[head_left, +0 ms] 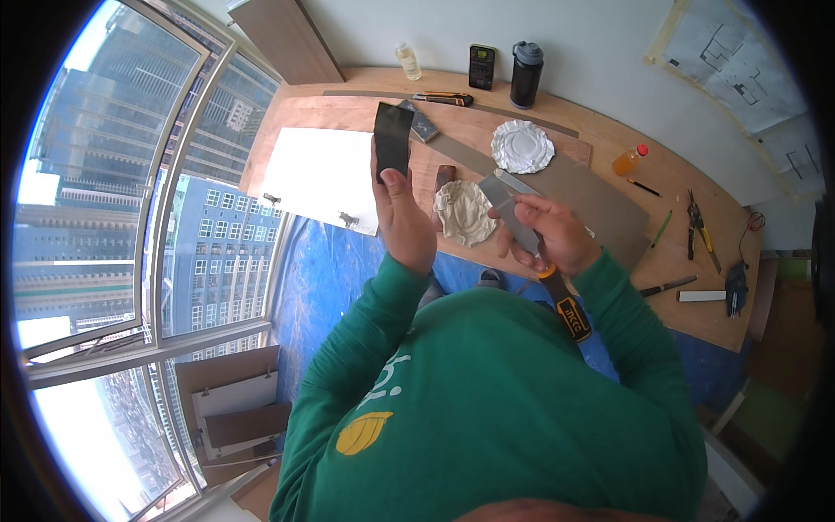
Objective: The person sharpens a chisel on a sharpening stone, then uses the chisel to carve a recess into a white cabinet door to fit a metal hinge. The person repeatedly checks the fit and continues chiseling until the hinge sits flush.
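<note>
In my left hand (pixel 405 213) is a dark, flat rectangular piece (pixel 393 139), upright, with my thumb on its lower end; its kind does not show. My right hand (pixel 552 233) grips a putty knife (pixel 519 222) by its metal blade. The knife's black and yellow handle (pixel 571 318) points down toward my body, past an orange collar. Between my hands lies a round cream dish (pixel 464 214) with a crumpled rim. Beyond it sits a similar white dish (pixel 523 146).
A white panel (pixel 320 178) with hinges lies left on the wooden table (pixel 696 261). A utility knife (pixel 444 99), phone (pixel 482 67), black bottle (pixel 526 75) and clear bottle (pixel 408 61) stand or lie along the back. Right are an orange drink bottle (pixel 630 160) and pliers (pixel 698 228).
</note>
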A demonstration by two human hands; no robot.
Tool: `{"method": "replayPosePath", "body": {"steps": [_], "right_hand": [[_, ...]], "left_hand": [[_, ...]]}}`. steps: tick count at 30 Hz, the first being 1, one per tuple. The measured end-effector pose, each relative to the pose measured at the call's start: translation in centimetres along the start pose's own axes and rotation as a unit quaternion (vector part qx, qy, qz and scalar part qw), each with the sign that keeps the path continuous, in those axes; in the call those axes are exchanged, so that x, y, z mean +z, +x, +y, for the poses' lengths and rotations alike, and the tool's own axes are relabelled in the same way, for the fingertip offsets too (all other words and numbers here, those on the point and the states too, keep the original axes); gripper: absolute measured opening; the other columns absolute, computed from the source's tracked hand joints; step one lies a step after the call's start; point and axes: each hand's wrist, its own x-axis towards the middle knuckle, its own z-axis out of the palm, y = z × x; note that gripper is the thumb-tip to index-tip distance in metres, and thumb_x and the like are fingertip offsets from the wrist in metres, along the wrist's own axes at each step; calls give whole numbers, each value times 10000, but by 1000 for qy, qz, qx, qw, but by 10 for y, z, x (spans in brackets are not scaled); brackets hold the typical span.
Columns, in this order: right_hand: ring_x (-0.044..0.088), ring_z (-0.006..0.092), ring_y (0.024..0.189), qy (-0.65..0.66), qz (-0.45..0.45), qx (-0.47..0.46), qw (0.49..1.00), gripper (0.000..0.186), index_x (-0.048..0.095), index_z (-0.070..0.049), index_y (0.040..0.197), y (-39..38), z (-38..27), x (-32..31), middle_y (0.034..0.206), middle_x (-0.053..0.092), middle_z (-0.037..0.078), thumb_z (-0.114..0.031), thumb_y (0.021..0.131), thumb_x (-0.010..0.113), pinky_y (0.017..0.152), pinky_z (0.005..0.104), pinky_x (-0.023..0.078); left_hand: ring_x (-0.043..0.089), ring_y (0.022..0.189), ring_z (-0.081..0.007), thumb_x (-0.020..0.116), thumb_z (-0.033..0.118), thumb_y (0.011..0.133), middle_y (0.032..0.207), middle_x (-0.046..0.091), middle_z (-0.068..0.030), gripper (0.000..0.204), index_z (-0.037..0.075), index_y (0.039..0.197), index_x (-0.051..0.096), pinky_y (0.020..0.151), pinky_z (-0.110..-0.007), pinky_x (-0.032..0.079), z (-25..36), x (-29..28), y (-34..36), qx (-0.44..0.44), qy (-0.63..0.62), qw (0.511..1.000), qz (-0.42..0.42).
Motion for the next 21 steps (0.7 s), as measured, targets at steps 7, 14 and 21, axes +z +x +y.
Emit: {"method": "replayPosePath", "body": {"steps": [7,14,21], "right_hand": [[571,88,551,-102,51,6,993,325,565,11,1273,-3,-2,28,900,723,168,-215,1115,394,440,219,428],[516,86,528,-71,39,47,996,321,545,28,1281,-15,-1,24,893,708,160,-195,1100,403,442,224,419],[506,76,533,-10,17,10,1000,371,541,35,1339,-31,-5,15,915,701,176,-225,1107,413,439,210,405]], "left_hand": [[313,1525,-363,436,314,1099,1654,322,-194,516,129,1579,401,1240,-564,178,15,62,2,256,468,812,-239],[269,1551,-355,366,395,1111,1645,338,-204,518,128,1546,449,1247,-589,109,3,60,30,127,461,846,-238],[682,1000,-412,526,141,1035,1210,673,-254,395,50,1420,542,821,-436,542,-6,13,56,78,451,863,-215]]}}
